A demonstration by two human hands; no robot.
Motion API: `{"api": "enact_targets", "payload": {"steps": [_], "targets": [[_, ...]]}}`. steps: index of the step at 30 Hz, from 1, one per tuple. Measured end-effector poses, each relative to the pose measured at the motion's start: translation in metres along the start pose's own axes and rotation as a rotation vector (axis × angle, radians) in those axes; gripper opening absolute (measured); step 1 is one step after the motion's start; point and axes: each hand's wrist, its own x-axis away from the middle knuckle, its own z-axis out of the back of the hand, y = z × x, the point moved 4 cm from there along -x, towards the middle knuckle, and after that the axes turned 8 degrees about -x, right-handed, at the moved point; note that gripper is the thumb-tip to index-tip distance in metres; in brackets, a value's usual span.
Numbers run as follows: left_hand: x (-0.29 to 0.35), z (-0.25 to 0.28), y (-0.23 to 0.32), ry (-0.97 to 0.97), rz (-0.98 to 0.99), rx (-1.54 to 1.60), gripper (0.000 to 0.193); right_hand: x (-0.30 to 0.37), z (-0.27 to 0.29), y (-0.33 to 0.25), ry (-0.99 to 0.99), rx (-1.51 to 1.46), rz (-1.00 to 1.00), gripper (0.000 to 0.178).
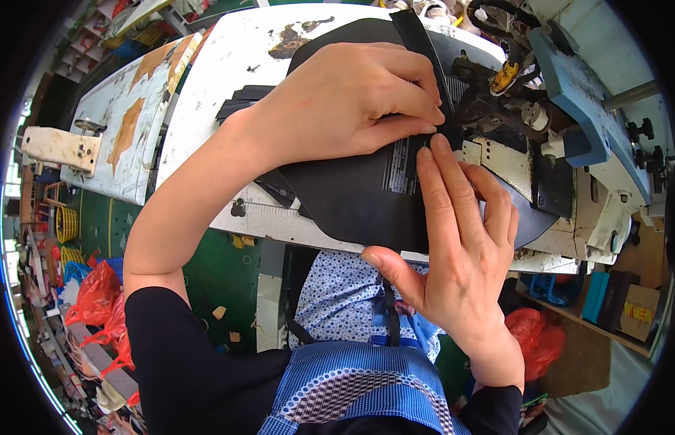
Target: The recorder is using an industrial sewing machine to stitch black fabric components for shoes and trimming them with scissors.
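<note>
A large black leather-like piece [337, 196] with a patch of fine pale lines lies on the sewing machine's white bed. A narrow black strip [417, 35] runs over it toward the machine's needle area. My left hand [359, 101] reaches across the piece, thumb and fingers closed in a pinch on the strip near its near end. My right hand [464, 239] lies on the piece with fingers stretched out and thumb spread, its fingertips just below the left thumb. The exact spot under the fingertips is hidden.
The blue sewing machine head [584, 101] stands close on the right of my hands. More black pieces [243, 98] lie under my left forearm. A second worn machine table [127, 123] stands at the left. Red plastic bags [98, 293] are at the lower left.
</note>
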Motion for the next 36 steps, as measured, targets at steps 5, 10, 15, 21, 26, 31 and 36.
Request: {"api": "enact_targets", "payload": {"steps": [5,10,15,21,26,31,36], "targets": [[0.0,-0.001,-0.006,0.008,-0.001,0.059,0.016,-0.003,-0.002,-0.001,0.013,-0.011,-0.025,0.094],[-0.001,-0.002,-0.009,-0.007,0.014,0.11,0.018,-0.006,-0.001,0.0,0.042,-0.006,-0.022,0.091],[-0.004,-0.001,-0.005,-0.024,0.032,0.102,0.018,-0.008,0.002,0.004,0.047,-0.02,-0.019,0.088],[-0.002,-0.001,0.011,0.018,0.065,-0.014,0.018,-0.007,0.006,0.01,0.069,-0.05,-0.02,0.086],[-0.001,-0.004,0.03,0.119,0.175,-0.099,0.019,-0.005,0.006,0.012,0.081,-0.076,-0.032,0.082],[-0.003,-0.005,0.042,0.114,0.212,-0.151,0.018,0.002,0.006,0.014,0.16,-0.071,0.0,0.073],[-0.003,-0.006,0.038,0.142,0.212,-0.159,0.018,0.002,0.003,0.015,0.19,-0.051,0.002,0.068]]}}
